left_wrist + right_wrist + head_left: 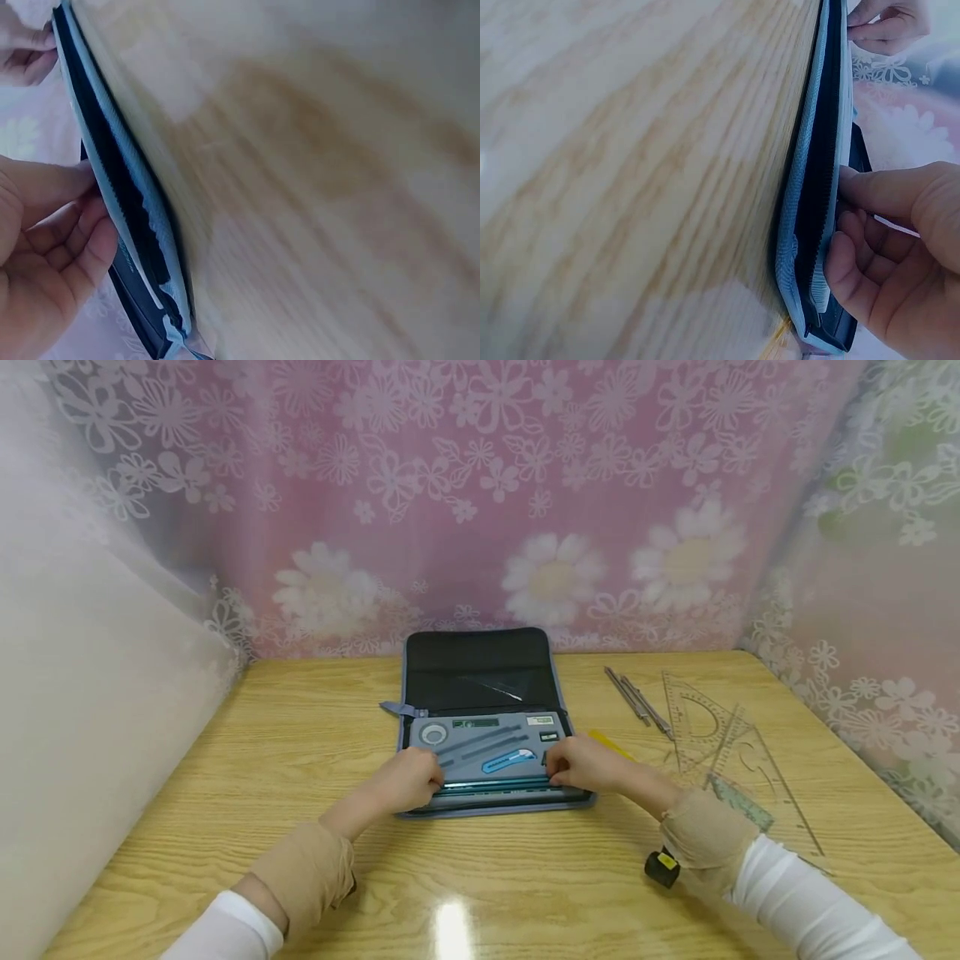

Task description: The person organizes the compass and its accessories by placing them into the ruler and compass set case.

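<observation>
Pink floral curtain behind wooden table

The wood-grained tabletop bears an open case at twelve o'clock, compasses at two, clear set squares at three, and a tape measure at four.

The blue-edged zip case lies open on the tabletop, its black cover folded back, a grey tray inside.

In the head view, a flowered curtain spans the upper half above a wooden table. Right of centre lie slim metal tools and clear plastic triangles; at lower right, a black-and-yellow tape measure.
</observation>
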Motion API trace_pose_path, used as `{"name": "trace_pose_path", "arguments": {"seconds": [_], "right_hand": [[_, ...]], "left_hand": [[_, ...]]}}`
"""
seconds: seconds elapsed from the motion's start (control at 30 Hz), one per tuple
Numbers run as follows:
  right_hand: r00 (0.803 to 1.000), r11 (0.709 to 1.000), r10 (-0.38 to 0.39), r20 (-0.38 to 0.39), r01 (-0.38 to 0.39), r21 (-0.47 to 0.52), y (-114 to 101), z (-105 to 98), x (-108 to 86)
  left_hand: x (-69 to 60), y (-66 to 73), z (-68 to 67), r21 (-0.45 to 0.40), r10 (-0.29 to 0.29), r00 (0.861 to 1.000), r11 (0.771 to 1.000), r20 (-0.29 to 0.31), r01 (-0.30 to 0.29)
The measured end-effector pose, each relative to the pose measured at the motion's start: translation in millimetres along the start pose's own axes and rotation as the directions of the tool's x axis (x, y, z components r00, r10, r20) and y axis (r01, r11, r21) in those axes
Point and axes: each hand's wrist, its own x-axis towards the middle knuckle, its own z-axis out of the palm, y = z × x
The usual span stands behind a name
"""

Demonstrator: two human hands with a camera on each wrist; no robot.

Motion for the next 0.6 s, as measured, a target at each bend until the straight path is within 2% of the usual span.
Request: {"name": "trace_pose_path", "arguments": {"seconds": [0.1, 0.2, 0.3, 0.4, 0.47, 0.6], "right_hand": [[1.0, 1.0, -0.004, 0.001, 0.004, 0.027, 1, 0, -0.2], [1.0, 0.997, -0.025, 0.004, 0.024, 0.066, 5, -1, -0.9], [0.999, 0.994, -0.048, 0.004, 0.047, 0.099, 10, -4, -2.7], [0.999, 0.996, -0.001, -0.039, 0.005, 0.086, 18, -10, -6.2], [0.993, 0.997, 0.05, -0.102, -0.044, 0.068, 25, -16, -9.1], [0.95, 0.982, 0.186, -0.251, -0.189, 0.014, 46, -34, -18.8]], "left_hand": [[1.4, -1.4, -2.0, -0.064, -0.041, 0.999, 0.997, 0.02, 0.042], [1.6, -0.6, -3.2, -0.076, -0.07, 0.997, 0.994, 0.045, 0.073], [1.1, 1.2, -3.8, -0.064, -0.069, 0.996, 0.995, 0.049, 0.072], [0.0, 3.2, -3.8, -0.06, -0.065, 0.997, 0.996, 0.037, 0.067], [-0.5, 4.2, -4.0, -0.064, -0.058, 0.998, 0.996, 0.035, 0.061], [-0.8, 4.9, -4.3, -0.06, -0.062, 0.997, 0.996, 0.034, 0.064]]}}
